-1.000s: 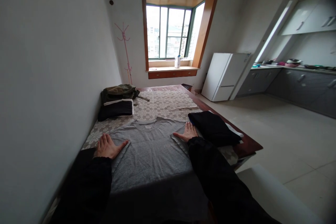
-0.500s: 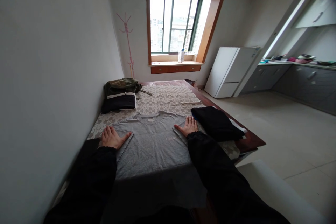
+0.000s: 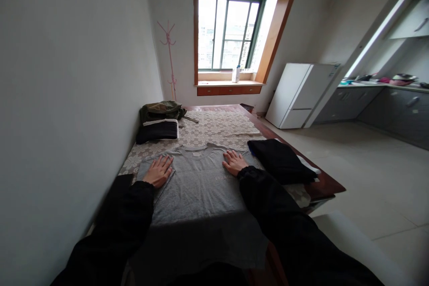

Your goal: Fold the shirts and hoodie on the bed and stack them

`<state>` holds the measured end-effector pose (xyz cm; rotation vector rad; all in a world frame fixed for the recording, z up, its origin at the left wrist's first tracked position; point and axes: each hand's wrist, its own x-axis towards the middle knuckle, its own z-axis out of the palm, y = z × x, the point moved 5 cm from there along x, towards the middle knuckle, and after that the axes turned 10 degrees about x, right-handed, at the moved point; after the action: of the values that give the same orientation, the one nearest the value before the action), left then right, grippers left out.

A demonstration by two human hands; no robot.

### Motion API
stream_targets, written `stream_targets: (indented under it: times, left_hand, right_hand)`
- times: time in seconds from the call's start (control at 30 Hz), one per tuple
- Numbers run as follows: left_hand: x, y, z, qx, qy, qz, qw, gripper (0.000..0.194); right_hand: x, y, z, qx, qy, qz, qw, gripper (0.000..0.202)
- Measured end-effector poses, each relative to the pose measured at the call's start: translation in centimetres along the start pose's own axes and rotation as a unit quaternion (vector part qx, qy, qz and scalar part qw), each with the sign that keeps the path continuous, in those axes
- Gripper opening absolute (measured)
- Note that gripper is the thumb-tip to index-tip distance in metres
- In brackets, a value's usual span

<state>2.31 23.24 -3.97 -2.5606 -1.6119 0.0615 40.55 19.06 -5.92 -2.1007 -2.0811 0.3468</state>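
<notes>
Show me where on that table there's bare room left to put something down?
The widest free patch is the lace cloth beyond the grey T-shirt, between the dark folded pile by the wall and the table's far edge. The near end is crowded: both hands, left hand and right hand, lie flat on the shirt, with black folded clothes beside them.

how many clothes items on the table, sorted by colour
grey: 1, the t-shirt lying flat under the left hand and right hand
black: 2, the folded garment at right and the folded garment at left
olive green: 1, the bundle at the far left
total: 4
</notes>
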Motion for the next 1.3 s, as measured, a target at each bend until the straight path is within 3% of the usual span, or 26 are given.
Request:
stream_targets:
  times: [0.17,0.27,0.53,0.77,1.3]
  left_hand:
    - [2.5,2.5,-0.1,-0.012,-0.006,-0.009,1.000,0.066]
    - [3.6,3.5,0.1,-0.019,-0.001,-0.014,1.000,0.070]
    - [5.1,2.8,-0.4,-0.025,0.011,-0.034,0.999,0.075]
    - [6.2,3.0,0.4,-0.036,-0.006,-0.028,0.999,0.078]
    - [6.0,3.3,0.4,-0.029,-0.009,-0.040,0.999,0.078]
  right_hand:
    - [2.0,-3.4,0.2,0.008,-0.006,-0.030,1.000,0.067]
    - [2.8,-3.9,0.4,0.015,-0.009,-0.019,1.000,0.069]
    - [4.3,-4.0,0.9,0.022,0.014,0.021,0.999,0.070]
    - [5.0,-4.0,1.2,0.028,0.010,0.026,0.999,0.071]
    - [4.7,-4.6,0.7,0.037,0.001,0.025,0.999,0.072]
